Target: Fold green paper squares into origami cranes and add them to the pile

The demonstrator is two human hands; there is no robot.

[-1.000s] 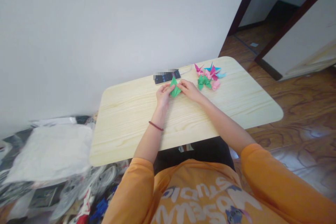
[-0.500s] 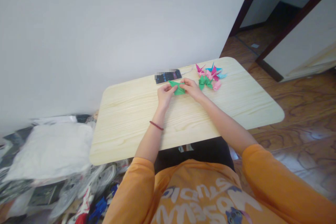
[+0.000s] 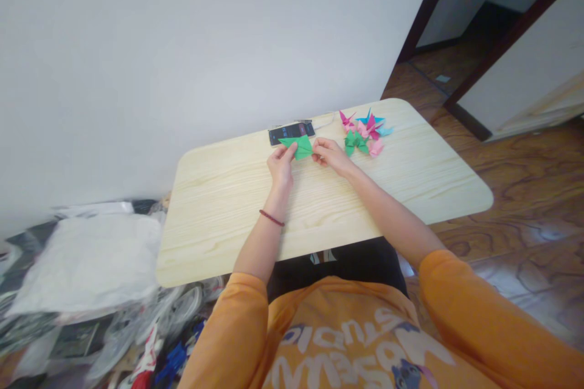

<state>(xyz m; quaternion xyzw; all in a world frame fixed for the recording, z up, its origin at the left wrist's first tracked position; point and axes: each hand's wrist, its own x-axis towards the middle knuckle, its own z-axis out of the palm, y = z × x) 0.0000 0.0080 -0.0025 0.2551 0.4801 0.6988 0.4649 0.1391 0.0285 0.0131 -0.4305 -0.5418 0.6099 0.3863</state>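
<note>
A piece of folded green origami paper (image 3: pixel 302 147) is held up over the table, its long point aimed left. My left hand (image 3: pixel 281 165) pinches it at its lower left between thumb and fingers. At the paper's right edge, the curled fingers of my right hand (image 3: pixel 329 154) pinch its corner. To the right of that hand lies a cluster of folded paper cranes: green ones (image 3: pixel 356 142), a magenta one (image 3: pixel 373 126), a blue one (image 3: pixel 370 117) and a pink one (image 3: pixel 375 148).
Behind the green paper a phone (image 3: pixel 279 135) with a white cable lies near the table's wall-side edge. The pale wooden table (image 3: pixel 219 213) has rounded corners. Left of it, a white bag (image 3: pixel 91 261) sits among clutter on the floor. A doorway opens at the upper right.
The green paper has shifted slightly left and up, and more of its face shows. My left hand moved left with it, while my right hand's fingers went to its right corner.
</note>
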